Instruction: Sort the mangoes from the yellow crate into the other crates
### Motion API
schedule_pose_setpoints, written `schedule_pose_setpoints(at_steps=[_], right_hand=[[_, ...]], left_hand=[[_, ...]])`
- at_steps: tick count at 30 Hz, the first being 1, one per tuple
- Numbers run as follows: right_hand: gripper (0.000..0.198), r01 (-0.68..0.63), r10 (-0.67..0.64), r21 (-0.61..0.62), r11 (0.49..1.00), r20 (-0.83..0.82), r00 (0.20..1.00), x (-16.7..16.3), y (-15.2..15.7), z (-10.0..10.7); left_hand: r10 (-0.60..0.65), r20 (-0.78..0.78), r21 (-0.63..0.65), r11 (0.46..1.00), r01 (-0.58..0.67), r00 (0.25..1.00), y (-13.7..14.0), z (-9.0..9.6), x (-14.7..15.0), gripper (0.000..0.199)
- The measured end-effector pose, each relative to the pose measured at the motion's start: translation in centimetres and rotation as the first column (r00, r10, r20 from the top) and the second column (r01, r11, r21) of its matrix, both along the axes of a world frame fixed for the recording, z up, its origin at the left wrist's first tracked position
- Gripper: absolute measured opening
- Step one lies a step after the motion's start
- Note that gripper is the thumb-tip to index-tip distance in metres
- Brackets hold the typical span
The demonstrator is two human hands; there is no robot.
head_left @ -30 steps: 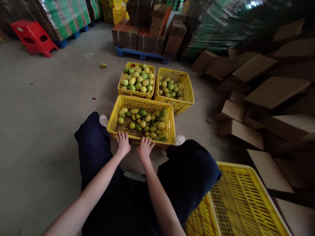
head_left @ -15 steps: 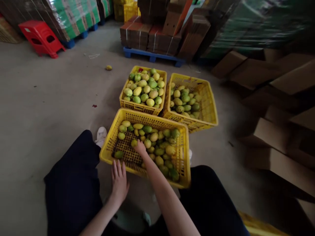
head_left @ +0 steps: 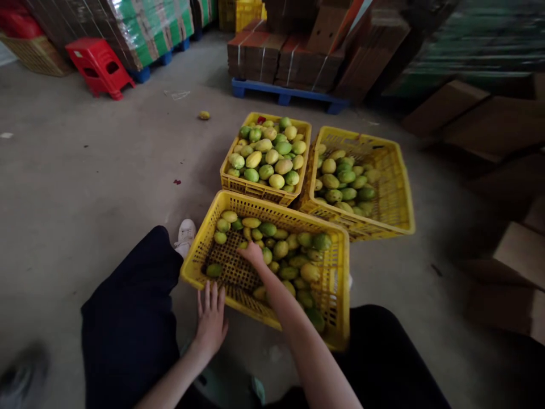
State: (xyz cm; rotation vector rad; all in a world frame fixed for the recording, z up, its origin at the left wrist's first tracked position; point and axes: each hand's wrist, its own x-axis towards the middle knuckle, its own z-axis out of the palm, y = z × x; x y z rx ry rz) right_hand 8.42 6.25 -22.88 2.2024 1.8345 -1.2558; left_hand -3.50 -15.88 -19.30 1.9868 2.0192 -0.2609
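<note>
A yellow plastic crate (head_left: 272, 213) with a mesh floor stands between my knees. Oval yellow-green fruits (head_left: 281, 250) lie mostly along its far and right sides. Inside it, my right hand (head_left: 252, 254) is closed over the bare patch of floor, with a yellow-green fruit (head_left: 242, 245) partly showing at the fingertips. My left hand (head_left: 212, 315) has its fingers spread, fingertips at the near rim. Just beyond that rim, a single green fruit (head_left: 214, 270) rests in the near left corner.
Behind stand a heaped crate of similar fruits (head_left: 259, 186) and a part-filled crate (head_left: 398, 187). One loose fruit (head_left: 204, 115) lies on the floor. A red stool (head_left: 100, 68), a blue pallet with flattened cartons (head_left: 281, 94) and cardboard boxes (head_left: 477, 125) stand around. A blurred shoe (head_left: 25, 375) appears lower left.
The view has swung left, so the crates sit farther right. The fruit at my right hand shows less than before. My left hand stays at the near rim.
</note>
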Motion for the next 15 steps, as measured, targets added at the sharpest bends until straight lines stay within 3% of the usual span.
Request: schedule_pose_setpoints(at_steps=[4, 8, 9, 11, 15], right_hand=[[0.035, 0.115, -0.093, 0.109, 0.987, -0.193, 0.977, 3.7, -1.0, 6.6], [0.038, 0.232, -0.172, 0.158, 0.96, -0.322, 0.931, 8.6, -3.7, 12.8], [0.039, 0.28, -0.208, 0.149, 0.948, -0.375, 0.903, 9.9, -4.7, 13.9], [0.043, 0.438, -0.333, 0.061, 0.897, -0.559, 0.759, 11.9, -6.8, 15.5], [0.045, 0.616, -0.536, -0.194, 0.763, -0.722, 0.437, 14.0, -9.7, 16.5]], left_hand=[[0.06, 0.089, -0.036, 0.998, -0.057, 0.994, 2.0, 3.4, 0.0, 0.07], [-0.022, 0.212, -0.078, 0.996, 0.04, 0.977, 8.6, 5.3, 0.0, 0.04], [-0.058, 0.222, -0.117, 0.989, 0.086, 0.973, 10.7, 5.1, 0.0, 0.036], [-0.07, 0.211, -0.156, 0.982, 0.104, 0.975, 14.7, 3.8, 0.1, 0.03], [-0.046, 0.175, -0.189, 0.979, 0.08, 0.983, 19.7, -0.9, -0.8, 0.036]])
